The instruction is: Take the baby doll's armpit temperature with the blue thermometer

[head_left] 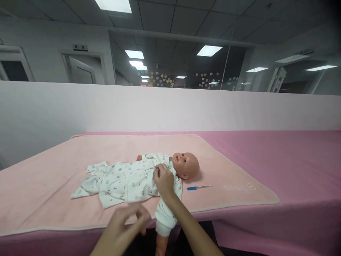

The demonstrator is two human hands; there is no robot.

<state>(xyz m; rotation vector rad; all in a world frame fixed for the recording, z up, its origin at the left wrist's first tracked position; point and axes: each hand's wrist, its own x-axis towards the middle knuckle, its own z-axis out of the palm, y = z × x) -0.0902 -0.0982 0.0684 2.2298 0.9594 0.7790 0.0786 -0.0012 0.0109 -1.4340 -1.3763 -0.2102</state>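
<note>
A baby doll point(189, 165) lies on its back on a peach blanket point(226, 174), head to the right. It wears a white baby outfit point(133, 181) printed with small green and dark figures. My right hand point(163, 179) rests on the doll's upper chest, its fingers curled and pinched at the cloth. Below the blanket's front edge, the doll's near arm point(161, 243) hangs out of a rolled white cuff. Smeared by motion, my left hand point(128, 224) hovers low in front of the doll's waist, apart from the outfit; its finger positions are unclear.
A thin clear stick with a blue end point(192, 188) lies beside the doll's head. Pink cloth point(298, 170) covers the table under the blanket. Behind it stands a low white partition point(170, 108), with a glass wall further back.
</note>
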